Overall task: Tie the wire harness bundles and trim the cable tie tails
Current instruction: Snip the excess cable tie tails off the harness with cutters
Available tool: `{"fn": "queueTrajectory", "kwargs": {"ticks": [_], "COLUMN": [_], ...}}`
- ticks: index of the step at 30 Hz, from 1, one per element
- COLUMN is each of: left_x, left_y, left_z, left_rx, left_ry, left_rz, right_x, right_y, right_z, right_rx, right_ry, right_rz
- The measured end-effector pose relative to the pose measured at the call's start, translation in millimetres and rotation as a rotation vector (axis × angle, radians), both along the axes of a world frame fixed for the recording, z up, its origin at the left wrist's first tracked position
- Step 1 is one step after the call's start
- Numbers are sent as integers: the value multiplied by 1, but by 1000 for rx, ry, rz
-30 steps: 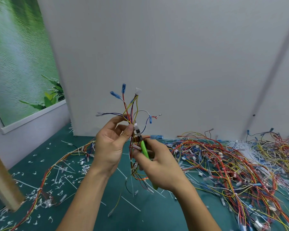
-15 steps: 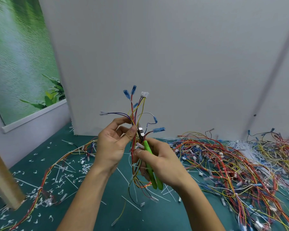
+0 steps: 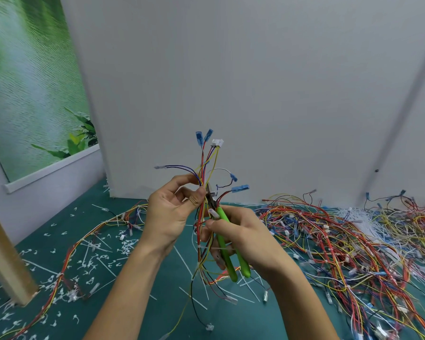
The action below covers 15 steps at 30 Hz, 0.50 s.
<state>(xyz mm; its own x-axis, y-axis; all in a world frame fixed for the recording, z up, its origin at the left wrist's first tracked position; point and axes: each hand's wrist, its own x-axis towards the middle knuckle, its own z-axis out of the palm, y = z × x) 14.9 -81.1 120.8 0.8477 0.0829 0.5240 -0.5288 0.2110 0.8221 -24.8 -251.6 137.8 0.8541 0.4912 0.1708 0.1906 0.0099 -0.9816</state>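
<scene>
A wire harness bundle (image 3: 205, 168) of red, yellow, blue and black wires stands upright in the middle, with blue terminals and a white connector at its top. My left hand (image 3: 172, 212) pinches the bundle between thumb and fingers. My right hand (image 3: 243, 236) grips green-handled cutters (image 3: 227, 241), whose dark jaws sit against the bundle just beside my left thumb. A white cable tie (image 3: 212, 248) circles the wires lower down, its tail sticking out toward my right palm.
A big heap of loose harnesses (image 3: 341, 241) covers the green mat on the right. Cut white tie tails (image 3: 93, 261) litter the mat at left, beside another harness (image 3: 66, 263). A wooden leg (image 3: 5, 261) stands far left; a grey wall rises behind.
Both hands lifted the bundle slightly and drew it closer. The cutters slid further down in my right hand, so more of the green handles show below the palm.
</scene>
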Motion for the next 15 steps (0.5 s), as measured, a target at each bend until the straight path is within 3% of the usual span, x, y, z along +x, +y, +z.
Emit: {"fn": "queueTrajectory", "kwargs": {"ticks": [15], "left_x": [2], "left_y": [6], "left_z": [-1], "left_rx": [52], "left_ry": [-13], "left_rz": [-12], "right_x": [-1], "right_y": [0], "right_z": [1], "right_rx": [15], "right_ry": [36], "right_rz": [11]}}
